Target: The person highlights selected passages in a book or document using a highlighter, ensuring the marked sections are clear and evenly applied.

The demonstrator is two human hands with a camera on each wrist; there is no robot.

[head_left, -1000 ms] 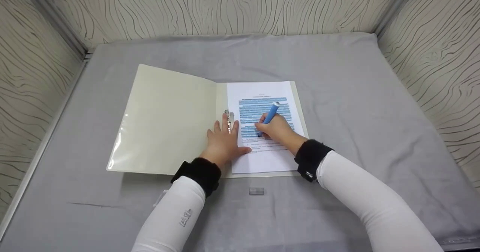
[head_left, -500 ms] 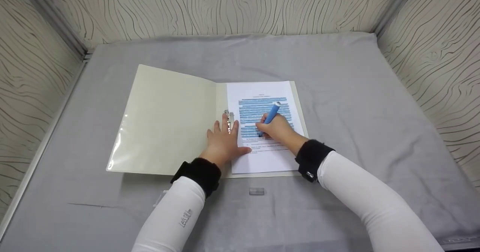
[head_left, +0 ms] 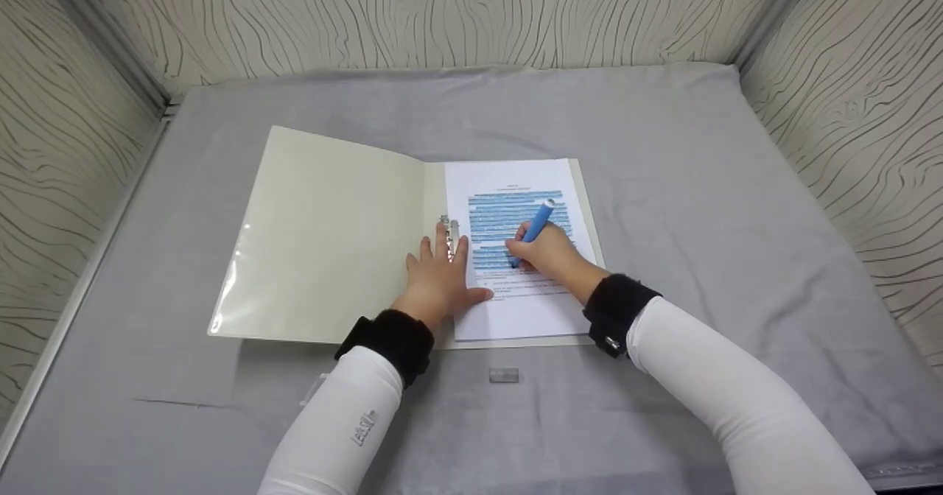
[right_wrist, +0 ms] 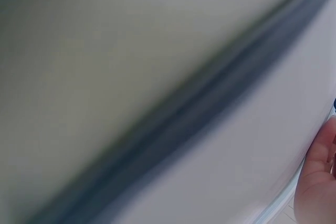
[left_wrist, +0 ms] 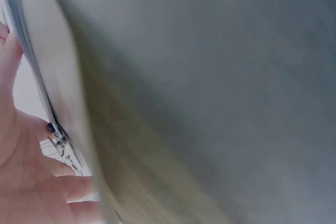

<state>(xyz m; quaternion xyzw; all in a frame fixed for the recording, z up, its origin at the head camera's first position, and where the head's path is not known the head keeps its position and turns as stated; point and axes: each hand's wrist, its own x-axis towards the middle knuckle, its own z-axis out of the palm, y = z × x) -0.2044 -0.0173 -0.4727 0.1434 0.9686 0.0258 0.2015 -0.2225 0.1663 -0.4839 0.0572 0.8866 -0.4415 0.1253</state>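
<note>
A printed sheet of paper (head_left: 508,322) lies on the right side of an opened cream binder (head_left: 339,237); its upper lines are marked over in blue. My right hand (head_left: 552,252) pinches a blue highlighter (head_left: 540,222) that leans up and right, its tip at the lowest blue line. My left hand (head_left: 436,281) lies spread at the binder's spine, fingers over the metal clip (head_left: 453,230) and thumb on the paper's left edge. In the left wrist view the fingers (left_wrist: 79,187) reach straight past the clip. Only part of the right hand (right_wrist: 317,182) shows in the right wrist view.
A small grey cap-like piece (head_left: 504,376) lies on the grey cloth (head_left: 700,185) just in front of the binder. The binder's left cover rises slightly from the cloth. Wood-patterned panels (head_left: 457,16) enclose the table at the back and sides.
My right hand and the highlighter have slid slightly to the right along the lowest blue line. The left hand stays where it was.
</note>
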